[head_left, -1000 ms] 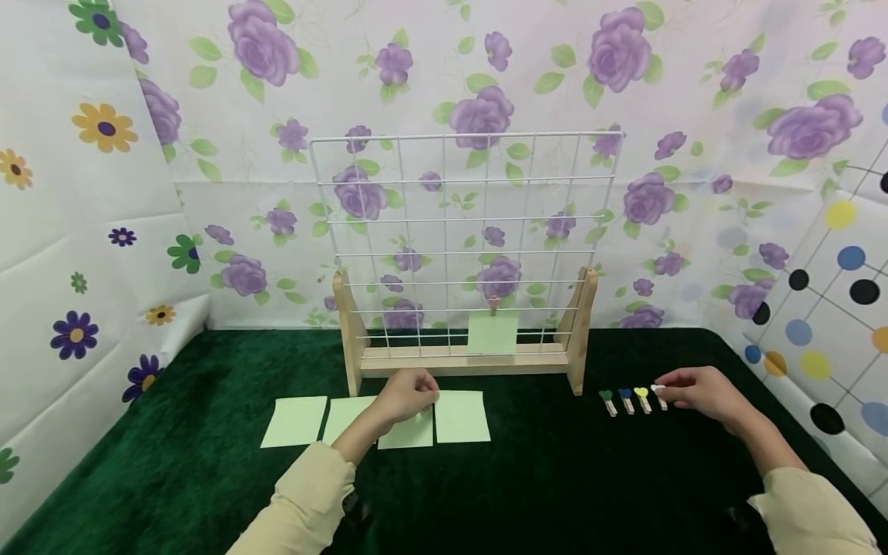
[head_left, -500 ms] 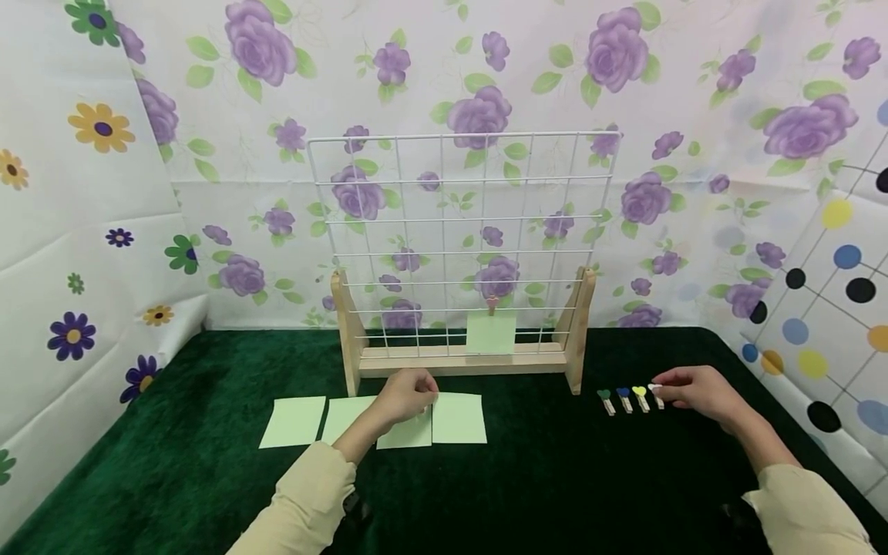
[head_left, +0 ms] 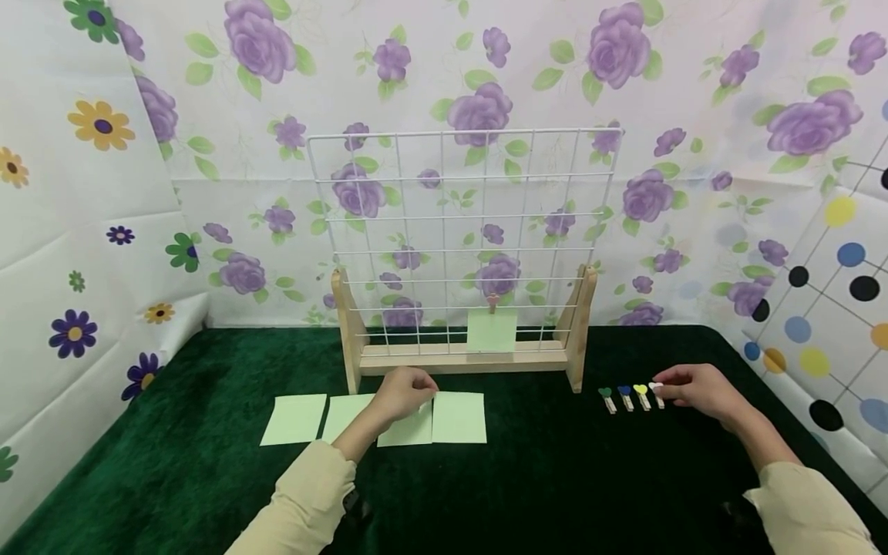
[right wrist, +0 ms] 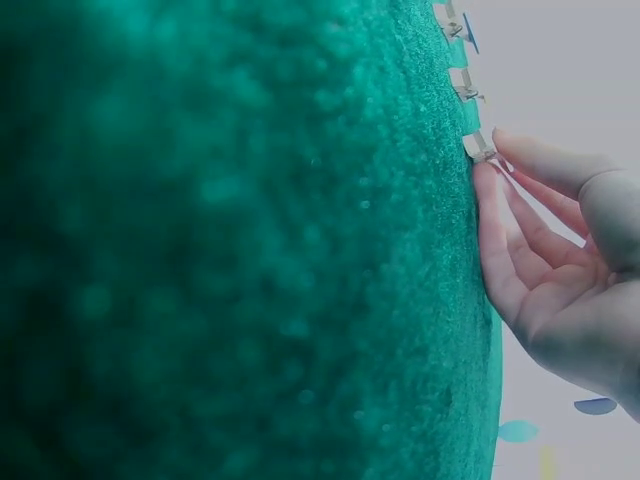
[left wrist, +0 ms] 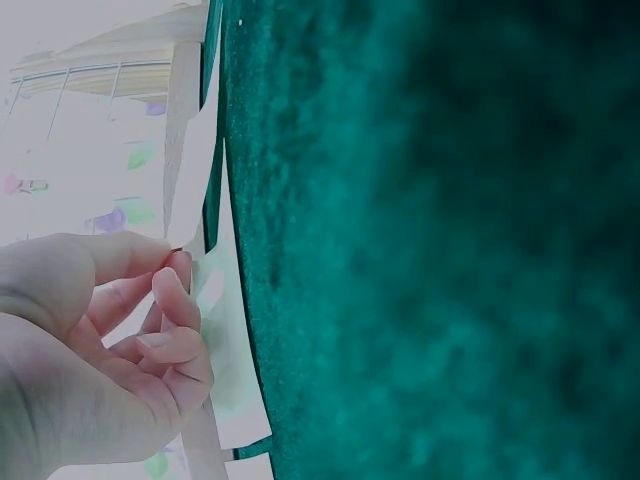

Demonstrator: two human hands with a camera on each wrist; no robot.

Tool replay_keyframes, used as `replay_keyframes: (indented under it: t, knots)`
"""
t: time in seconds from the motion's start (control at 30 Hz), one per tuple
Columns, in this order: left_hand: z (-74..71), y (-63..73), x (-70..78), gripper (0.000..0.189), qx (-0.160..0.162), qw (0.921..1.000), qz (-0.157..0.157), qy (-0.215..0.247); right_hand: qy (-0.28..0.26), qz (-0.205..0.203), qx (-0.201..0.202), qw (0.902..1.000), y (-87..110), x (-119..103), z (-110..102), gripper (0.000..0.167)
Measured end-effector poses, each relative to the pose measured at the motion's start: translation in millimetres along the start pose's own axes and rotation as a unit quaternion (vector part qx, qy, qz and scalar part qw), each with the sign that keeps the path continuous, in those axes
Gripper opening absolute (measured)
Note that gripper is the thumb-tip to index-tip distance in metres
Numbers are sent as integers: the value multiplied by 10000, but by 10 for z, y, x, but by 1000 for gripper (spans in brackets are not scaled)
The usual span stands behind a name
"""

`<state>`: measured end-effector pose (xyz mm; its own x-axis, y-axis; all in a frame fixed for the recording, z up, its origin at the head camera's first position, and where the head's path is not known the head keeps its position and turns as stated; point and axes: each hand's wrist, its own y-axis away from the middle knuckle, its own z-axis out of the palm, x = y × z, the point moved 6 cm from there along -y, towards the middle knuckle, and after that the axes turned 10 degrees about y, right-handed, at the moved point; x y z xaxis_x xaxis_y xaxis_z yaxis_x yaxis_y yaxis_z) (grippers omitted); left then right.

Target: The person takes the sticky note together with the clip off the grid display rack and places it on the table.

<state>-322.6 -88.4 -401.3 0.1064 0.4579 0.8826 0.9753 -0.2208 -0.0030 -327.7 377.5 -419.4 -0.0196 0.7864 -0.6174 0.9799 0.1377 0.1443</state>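
Several pale green paper sheets lie in a row on the table in the head view. My left hand (head_left: 402, 395) pinches the upper left corner of the rightmost sheet (head_left: 459, 418) between thumb and index finger; in the left wrist view that sheet (left wrist: 196, 165) bends up from the cloth. My right hand (head_left: 702, 393) pinches a small clothespin with a white heart (head_left: 660, 402), the last on the right of its row. The right wrist view shows the pin (right wrist: 478, 148) between thumb and fingertips, close to the cloth. My left forearm partly hides the middle sheets.
Behind the sheets stands a white wire grid (head_left: 444, 218) on a wooden base (head_left: 416, 361). A red clothespin (head_left: 492, 302) holds another pale green sheet (head_left: 491, 331) on it. Green (head_left: 607, 401), blue (head_left: 626, 398) and yellow (head_left: 642, 396) heart clothespins lie left of my right hand.
The rightmost sheet has shifted slightly left against its neighbour, with my left hand at its corner. Both hands stay almost in place.
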Motion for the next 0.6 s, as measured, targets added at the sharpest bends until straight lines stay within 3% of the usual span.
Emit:
replay_keyframes:
  t: [0.27,0.6]
  knots:
    - [5,7,5,11,-43,9999,-67,62,-31,24,-29,10000,11,-10,-2,48]
    - [9,31,53,13,-2,9999,170,-14,51,4,1,10000,7,-6,-5,47]
